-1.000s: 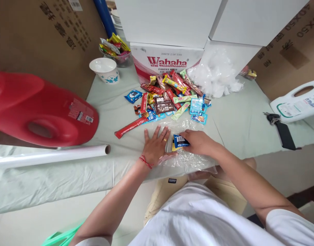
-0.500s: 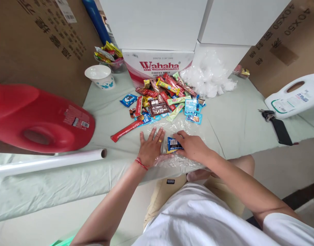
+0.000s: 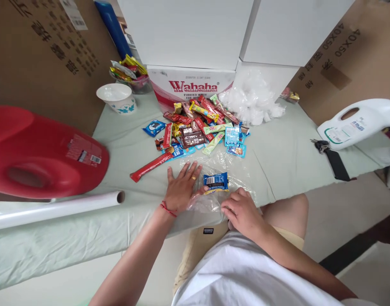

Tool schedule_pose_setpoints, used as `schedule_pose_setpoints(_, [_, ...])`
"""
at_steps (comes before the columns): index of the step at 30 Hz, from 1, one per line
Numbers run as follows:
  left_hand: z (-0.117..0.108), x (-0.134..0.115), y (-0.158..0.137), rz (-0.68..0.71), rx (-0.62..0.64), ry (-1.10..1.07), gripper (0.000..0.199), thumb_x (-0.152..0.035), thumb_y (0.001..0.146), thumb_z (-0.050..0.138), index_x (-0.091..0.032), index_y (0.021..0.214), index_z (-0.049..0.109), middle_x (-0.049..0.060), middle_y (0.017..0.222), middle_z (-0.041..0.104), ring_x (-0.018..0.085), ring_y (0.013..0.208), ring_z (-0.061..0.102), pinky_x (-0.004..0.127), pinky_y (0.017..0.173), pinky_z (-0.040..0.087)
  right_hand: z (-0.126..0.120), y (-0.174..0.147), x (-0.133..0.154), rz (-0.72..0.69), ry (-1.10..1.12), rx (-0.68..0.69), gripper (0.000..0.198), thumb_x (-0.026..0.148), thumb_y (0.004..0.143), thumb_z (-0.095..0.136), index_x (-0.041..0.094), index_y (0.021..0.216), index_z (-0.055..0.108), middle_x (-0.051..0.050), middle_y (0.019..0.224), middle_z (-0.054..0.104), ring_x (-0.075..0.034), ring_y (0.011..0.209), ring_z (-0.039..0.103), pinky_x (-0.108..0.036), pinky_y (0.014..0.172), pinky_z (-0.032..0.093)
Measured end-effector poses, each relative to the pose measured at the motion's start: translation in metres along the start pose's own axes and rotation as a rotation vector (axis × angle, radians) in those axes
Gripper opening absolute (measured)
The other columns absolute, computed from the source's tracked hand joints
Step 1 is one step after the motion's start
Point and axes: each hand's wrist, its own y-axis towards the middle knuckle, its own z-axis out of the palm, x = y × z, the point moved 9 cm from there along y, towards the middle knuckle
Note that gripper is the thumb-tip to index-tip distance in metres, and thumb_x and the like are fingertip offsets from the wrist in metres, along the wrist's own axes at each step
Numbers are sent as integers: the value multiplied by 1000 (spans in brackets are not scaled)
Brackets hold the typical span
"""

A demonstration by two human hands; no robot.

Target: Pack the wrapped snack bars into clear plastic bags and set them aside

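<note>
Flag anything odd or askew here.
Two minor things: a red stick packet juts out left of the snack pile, and the black flat object beside the keys lies at the table's edge, where a knock might drop it. No spill or damage visible.

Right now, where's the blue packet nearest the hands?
In the head view, the blue packet lies just below centre, right of the left hand, beyond the right hand.

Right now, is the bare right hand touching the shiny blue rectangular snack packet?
Apart: the head view shows crinkled clear plastic between right hand and blue packet.
</note>
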Motion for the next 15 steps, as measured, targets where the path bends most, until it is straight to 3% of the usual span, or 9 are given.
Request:
schedule_pose_setpoints(4, [-2, 5, 0, -32, -20, -85, 58, -51, 107, 20, -33, 161, 35, 7, 169, 33, 34, 157, 29, 83, 118, 3, -26, 10, 14, -189, 52, -19, 20, 27, 102, 56, 24, 101, 76, -10, 119, 67, -25, 109, 54, -38, 94, 45])
schedule_pose_setpoints(7, [-3, 7, 0, -46, -32, -140, 57, -49, 108, 19, -33, 159, 39, 6, 166, 38, 32, 157, 30, 80, 120, 0, -42, 27, 18, -222, -2, 52, 23, 26, 104, 51, 24, 108, 74, -10, 127, 66, -24, 111, 57, -36, 94, 46])
schedule_pose_setpoints(12, [-5, 13, -1, -81, -31, -234, 56, -45, 109, 15, -35, 154, 48, 4, 164, 43, 29, 157, 31, 75, 124, 0, -57, 65, 10, -138, -98, 119, 29, 31, 108, 43, 23, 117, 70, -7, 107, 69, -18, 93, 64, -27, 74, 40])
schedule_pose_setpoints(15, [-10, 22, -2, -115, -81, -348, 64, -42, 109, 6, -32, 150, 53, 3, 164, 44, 28, 159, 26, 71, 125, 5, -58, 87, 3, -130, -135, 118, 28, 31, 108, 46, 22, 114, 71, -6, 102, 70, -17, 92, 64, -26, 71, 36])
